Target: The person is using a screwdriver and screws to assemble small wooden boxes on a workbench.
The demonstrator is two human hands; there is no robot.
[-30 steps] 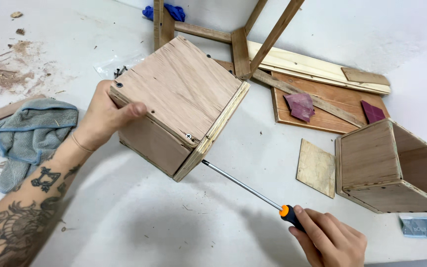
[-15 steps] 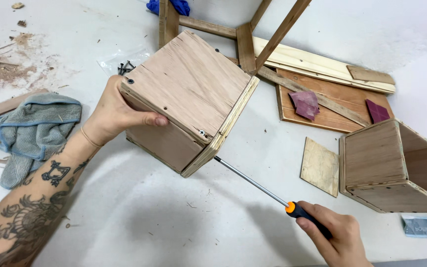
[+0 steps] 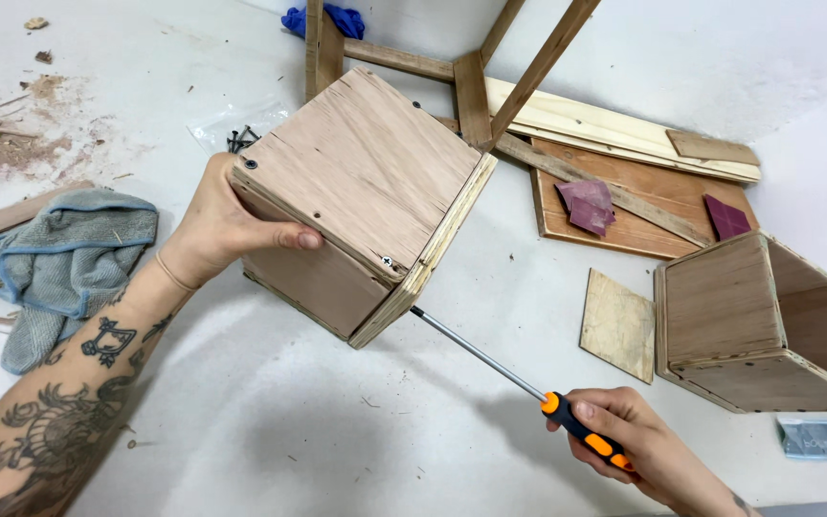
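A closed plywood box (image 3: 361, 196) is tipped up on the white table, its broad top face toward me with small screw heads near the corners. My left hand (image 3: 222, 225) grips its left edge, thumb across the front face. My right hand (image 3: 634, 450) is wrapped around the orange and black handle of a long screwdriver (image 3: 490, 359). The steel shaft runs up-left and its tip touches the box's lower right edge, just below a screw head.
An open-sided wooden box (image 3: 763, 321) stands at the right, a thin plywood square (image 3: 619, 324) beside it. Boards, wooden frame legs and sandpaper pieces (image 3: 586, 206) lie behind. A grey-blue cloth (image 3: 64, 258) sits at left, a bag of screws (image 3: 236, 134) and sawdust beyond.
The box has been turned and lifted slightly in my left hand. The screwdriver tip stays at the lower right edge while my right hand shifted a little to the right.
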